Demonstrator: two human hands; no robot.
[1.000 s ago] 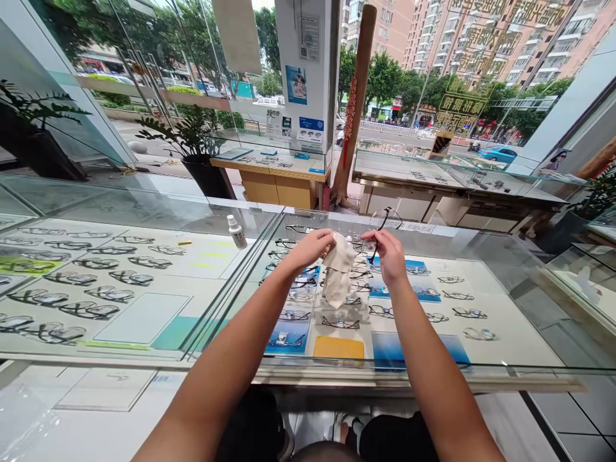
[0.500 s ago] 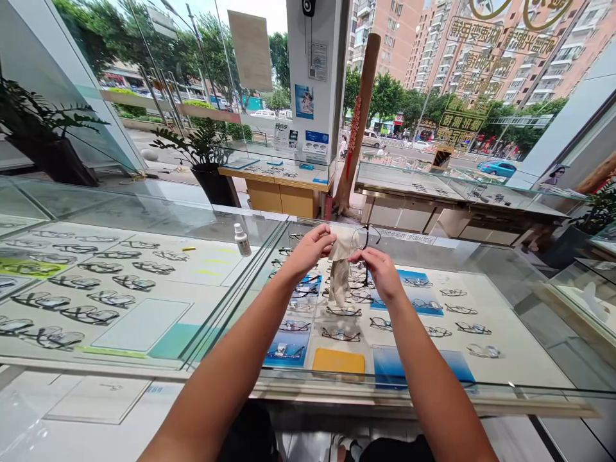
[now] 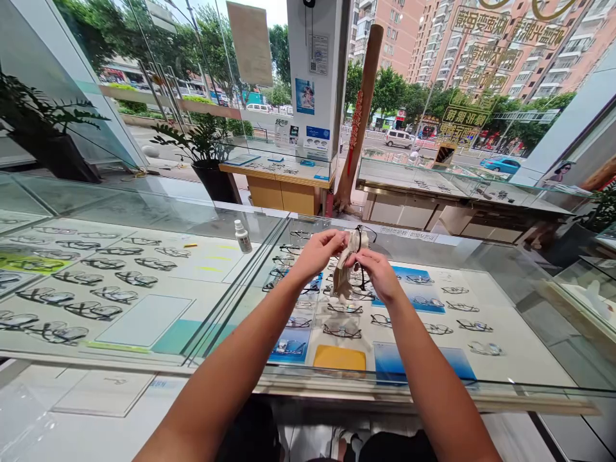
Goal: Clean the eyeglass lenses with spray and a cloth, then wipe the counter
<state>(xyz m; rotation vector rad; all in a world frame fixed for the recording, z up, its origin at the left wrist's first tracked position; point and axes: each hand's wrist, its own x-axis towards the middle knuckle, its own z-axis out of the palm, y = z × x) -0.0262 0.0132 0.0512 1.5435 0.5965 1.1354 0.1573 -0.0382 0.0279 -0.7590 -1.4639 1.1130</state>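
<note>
Above the glass display case, my left hand [image 3: 317, 255] is closed on a beige cloth [image 3: 343, 282], whose loose end hangs down. The cloth's upper part is pressed against a pair of eyeglasses [image 3: 368, 230] with a dark frame. My right hand [image 3: 378, 271] pinches the eyeglasses from the right, fingertips close to the cloth. Part of the frame and the lenses is hidden behind the cloth and fingers. Below both hands, inside the case, lie rows of spectacles [image 3: 342, 331].
A white spray bottle [image 3: 242, 237] stands on the glass top [image 3: 269, 226] to the left. Under the glass are a yellow pad [image 3: 339, 358], blue cards [image 3: 423, 360] and more frames [image 3: 84, 310]. Farther off are potted plants [image 3: 212, 151], a wooden post [image 3: 360, 109] and other display counters [image 3: 283, 183].
My left hand has moved right with the cloth, bringing it onto the eyeglasses. The cloth is now bunched around the lens area. My right hand still holds the eyeglasses.
</note>
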